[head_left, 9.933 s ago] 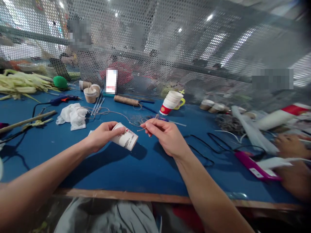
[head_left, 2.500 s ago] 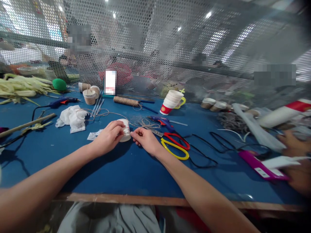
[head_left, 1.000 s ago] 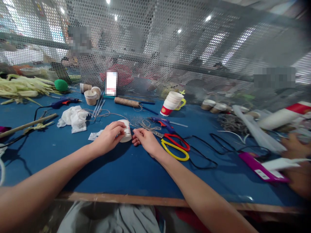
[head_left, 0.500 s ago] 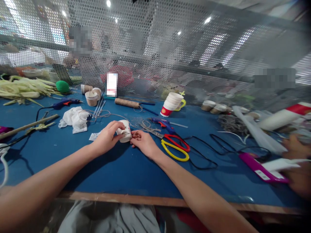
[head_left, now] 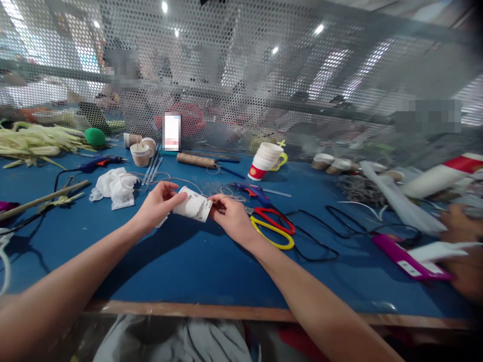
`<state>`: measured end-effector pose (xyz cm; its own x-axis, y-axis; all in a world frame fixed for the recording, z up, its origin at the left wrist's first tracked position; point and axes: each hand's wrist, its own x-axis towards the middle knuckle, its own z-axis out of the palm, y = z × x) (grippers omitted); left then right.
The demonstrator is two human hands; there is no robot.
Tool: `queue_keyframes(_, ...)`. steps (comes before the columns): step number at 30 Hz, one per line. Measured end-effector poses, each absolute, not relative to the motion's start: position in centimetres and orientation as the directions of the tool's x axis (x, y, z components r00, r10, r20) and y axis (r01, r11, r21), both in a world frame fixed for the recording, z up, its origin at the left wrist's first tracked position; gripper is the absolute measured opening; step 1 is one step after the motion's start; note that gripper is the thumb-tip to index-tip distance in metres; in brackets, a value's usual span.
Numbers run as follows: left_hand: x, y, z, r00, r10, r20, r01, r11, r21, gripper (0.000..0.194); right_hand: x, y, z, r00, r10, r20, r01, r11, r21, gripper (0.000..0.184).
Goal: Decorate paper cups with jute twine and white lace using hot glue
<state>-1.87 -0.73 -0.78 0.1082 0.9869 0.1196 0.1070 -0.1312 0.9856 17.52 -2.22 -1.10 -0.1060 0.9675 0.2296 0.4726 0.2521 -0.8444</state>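
Tilted on its side, a white paper cup (head_left: 192, 205) with dark print is held between my two hands just over the blue tabletop. My left hand (head_left: 160, 201) grips its left end, with the thumb lying on the cup's side. At the right end, the fingers of my right hand (head_left: 228, 213) pinch the rim. Right beside my right hand lie scissors (head_left: 271, 234) with red and yellow handles. A blue glue gun (head_left: 254, 192) rests behind them. A small white scrap (head_left: 161, 221) shows partly from under my left hand.
A stack of paper cups (head_left: 266, 161) and a twine spool (head_left: 196, 160) stand near the mesh partition (head_left: 226, 100). Crumpled white cloth (head_left: 116, 186) lies left. Black cord (head_left: 317, 256) runs right towards a purple power strip (head_left: 407, 256), beside another person's hand (head_left: 466, 251).
The cup has turned from nearly upright to lying sideways, raised slightly off the table. My left hand has shifted left to the cup's end, and my right hand has moved up a little.
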Motion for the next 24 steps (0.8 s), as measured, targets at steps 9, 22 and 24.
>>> queue_keyframes(9, -1.6, -1.9, -0.1, 0.377, 0.921, 0.101, -0.168, -0.04, 0.985, 0.051, 18.0, -2.1, -0.5, -0.127, 0.981, 0.15, 0.26, 0.178, -0.949, 0.017)
queue_keyframes(22, -1.1, -2.8, 0.5, 0.246, 0.96, 0.136, -0.141, -0.104, 0.985, 0.04, 17.4, -4.2, 1.3, -0.224, 0.92, 0.323, 0.346, 0.385, -0.856, 0.026)
queue_keyframes(24, -1.0, -2.9, 0.5, 0.257, 0.956, 0.143, -0.124, -0.115, 0.986, 0.04, 17.3, -4.1, 1.2, -0.226, 0.919, 0.323, 0.343, 0.385, -0.857, 0.025)
